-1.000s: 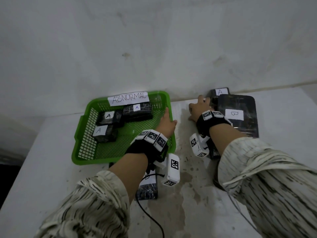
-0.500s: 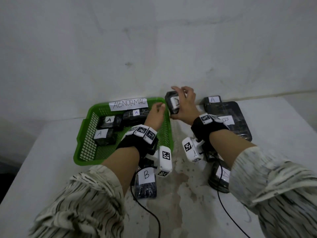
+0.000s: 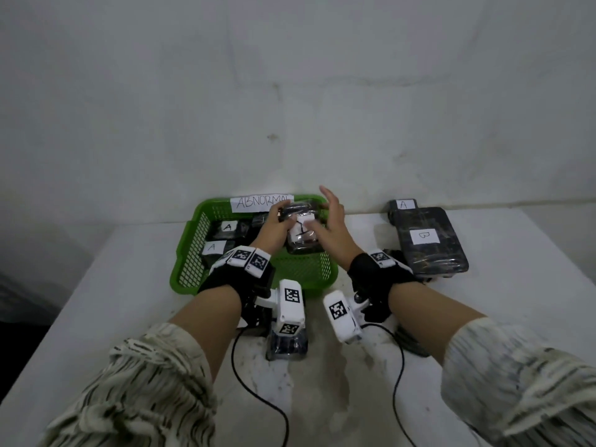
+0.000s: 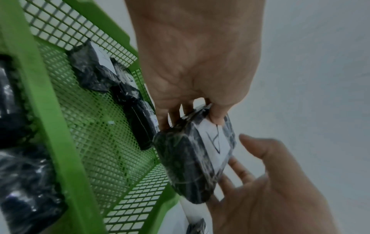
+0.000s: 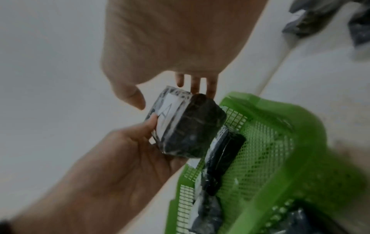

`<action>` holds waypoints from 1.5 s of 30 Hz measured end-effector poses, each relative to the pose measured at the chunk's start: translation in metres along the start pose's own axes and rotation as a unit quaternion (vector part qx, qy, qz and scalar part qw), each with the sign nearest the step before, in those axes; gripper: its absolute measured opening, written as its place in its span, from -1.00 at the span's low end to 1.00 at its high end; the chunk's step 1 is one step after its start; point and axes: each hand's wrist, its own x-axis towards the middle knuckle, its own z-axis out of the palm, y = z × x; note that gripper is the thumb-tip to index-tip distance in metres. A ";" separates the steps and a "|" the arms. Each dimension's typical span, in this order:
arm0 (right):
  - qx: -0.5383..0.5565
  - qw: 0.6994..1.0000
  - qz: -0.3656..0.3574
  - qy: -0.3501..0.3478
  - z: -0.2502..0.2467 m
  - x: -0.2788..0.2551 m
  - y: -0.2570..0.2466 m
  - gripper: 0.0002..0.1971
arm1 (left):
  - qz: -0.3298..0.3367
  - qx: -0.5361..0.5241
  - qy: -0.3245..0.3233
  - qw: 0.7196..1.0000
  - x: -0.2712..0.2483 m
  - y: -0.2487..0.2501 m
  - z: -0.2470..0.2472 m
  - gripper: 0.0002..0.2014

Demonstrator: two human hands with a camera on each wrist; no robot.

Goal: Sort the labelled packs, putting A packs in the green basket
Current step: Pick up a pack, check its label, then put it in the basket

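we saw the left hand pinching a black a pack by its edge, thumb on the white label, above the green basket near its right rim. the right hand hung beside the pack with fingers spread, holding nothing. three a packs lay along the basket's far left side, leaving bare mesh toward us. another a pack and a large b pack lay on the desk by the wall.
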 end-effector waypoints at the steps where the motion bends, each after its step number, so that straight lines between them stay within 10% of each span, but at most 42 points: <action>1: 0.016 0.999 0.031 0.010 0.002 0.000 -0.003 -0.39 | 0.002 0.002 -0.009 1.000 -0.005 0.000 -0.002 -0.57; 7: 0.090 0.982 0.156 -0.050 0.017 -0.006 -0.001 -0.31 | -0.012 -0.064 -0.018 0.998 -0.028 -0.002 -0.005 -0.61; 15: 0.015 0.993 0.111 -0.028 0.024 -0.018 -0.013 -0.56 | -0.055 -0.085 -0.008 0.995 -0.046 -0.013 -0.017 -0.76; 26: 0.199 0.967 0.158 -0.028 0.028 -0.035 -0.022 -0.55 | -0.020 -0.092 0.001 0.996 -0.056 -0.011 -0.021 -0.52; 38: 0.176 0.974 0.134 -0.038 0.020 -0.034 -0.023 -0.11 | 0.044 0.065 0.036 0.996 -0.053 -0.015 -0.024 -0.57; 45: 0.226 0.960 0.166 0.011 0.007 -0.037 -0.019 -0.79 | -0.028 0.043 -0.017 0.999 -0.061 -0.003 -0.018 -0.62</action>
